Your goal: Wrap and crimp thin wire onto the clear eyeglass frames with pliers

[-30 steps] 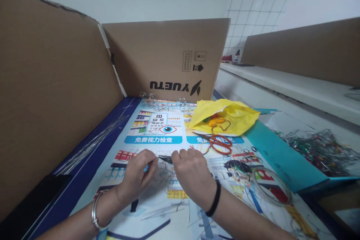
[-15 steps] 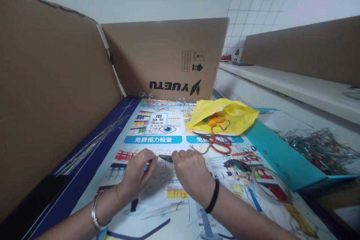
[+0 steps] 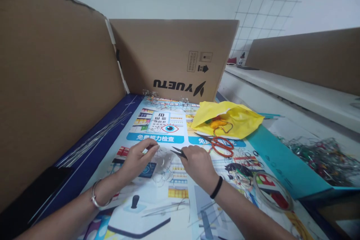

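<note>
My left hand (image 3: 139, 157) pinches thin silvery wire (image 3: 166, 174) between thumb and forefinger. Loose loops of this wire hang below the fingertips, over the printed sheet (image 3: 157, 210). In my right hand (image 3: 199, 163) are dark needle-nose pliers (image 3: 179, 152), the fist hiding their handles. Their pointed jaws are slightly parted, aimed left and a short gap from my left fingertips. Just beyond my right hand lie orange-handled scissors (image 3: 223, 146), with their blades pointing left.
A yellow bag (image 3: 244, 120) with orange thread stands behind the scissors. On the right, a turquoise box (image 3: 284, 168) holds tangled wire pieces (image 3: 323, 157). A clear ring-shaped roll (image 3: 289, 203) lies nearby. Straight wires (image 3: 95, 140) lie left, beside cardboard walls (image 3: 56, 82).
The plier jaws have come away from my left fingertips and parted, leaving a gap. The wire loops now hang more visibly between the hands. The camera view has shifted slightly.
</note>
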A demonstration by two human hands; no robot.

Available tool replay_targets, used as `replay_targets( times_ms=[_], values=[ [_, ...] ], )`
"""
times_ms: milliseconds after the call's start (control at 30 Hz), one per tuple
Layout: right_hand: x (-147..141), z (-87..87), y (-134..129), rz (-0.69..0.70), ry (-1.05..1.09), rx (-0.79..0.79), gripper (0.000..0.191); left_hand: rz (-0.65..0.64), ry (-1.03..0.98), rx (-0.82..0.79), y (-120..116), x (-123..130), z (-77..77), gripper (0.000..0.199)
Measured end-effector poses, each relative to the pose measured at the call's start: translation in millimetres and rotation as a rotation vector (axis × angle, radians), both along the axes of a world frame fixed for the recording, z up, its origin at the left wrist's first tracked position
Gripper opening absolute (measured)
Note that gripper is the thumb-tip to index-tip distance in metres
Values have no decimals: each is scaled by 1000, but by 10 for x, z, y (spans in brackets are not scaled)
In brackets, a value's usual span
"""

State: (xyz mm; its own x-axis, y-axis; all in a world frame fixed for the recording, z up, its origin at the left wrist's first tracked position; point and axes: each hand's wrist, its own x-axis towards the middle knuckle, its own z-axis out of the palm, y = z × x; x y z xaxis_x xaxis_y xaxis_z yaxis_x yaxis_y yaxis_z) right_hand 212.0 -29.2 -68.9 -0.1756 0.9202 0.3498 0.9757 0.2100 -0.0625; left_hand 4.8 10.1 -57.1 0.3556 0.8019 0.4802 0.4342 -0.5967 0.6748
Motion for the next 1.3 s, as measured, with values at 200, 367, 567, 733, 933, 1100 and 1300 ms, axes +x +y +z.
replay_targets(
  times_ms=[200, 367, 567, 733, 933, 1100, 1300],
  values=[
    [80, -173, 104, 68, 183, 43, 14, -37, -16, -119, 94, -44, -75, 18],
    [75, -256, 139, 41, 331, 69, 19, -61, -23, -222, 152, -46, -170, 23],
    [67, -246, 129, 19, 389, 28, 14, -78, -84, -265, 168, -71, -133, 23],
    [75, -236, 139, 62, 418, 65, 13, -161, 16, -199, 188, -135, -86, 15],
    [94, -257, 133, 151, 456, 110, 13, -191, 102, -77, 202, -123, -135, 8],
    [90, -253, 130, 193, 398, 90, 16, -92, 133, -109, 221, -110, -187, 16],
    [85, -250, 142, 245, 340, 34, 18, -52, 177, -66, 227, -117, -189, 16]
  ],
)
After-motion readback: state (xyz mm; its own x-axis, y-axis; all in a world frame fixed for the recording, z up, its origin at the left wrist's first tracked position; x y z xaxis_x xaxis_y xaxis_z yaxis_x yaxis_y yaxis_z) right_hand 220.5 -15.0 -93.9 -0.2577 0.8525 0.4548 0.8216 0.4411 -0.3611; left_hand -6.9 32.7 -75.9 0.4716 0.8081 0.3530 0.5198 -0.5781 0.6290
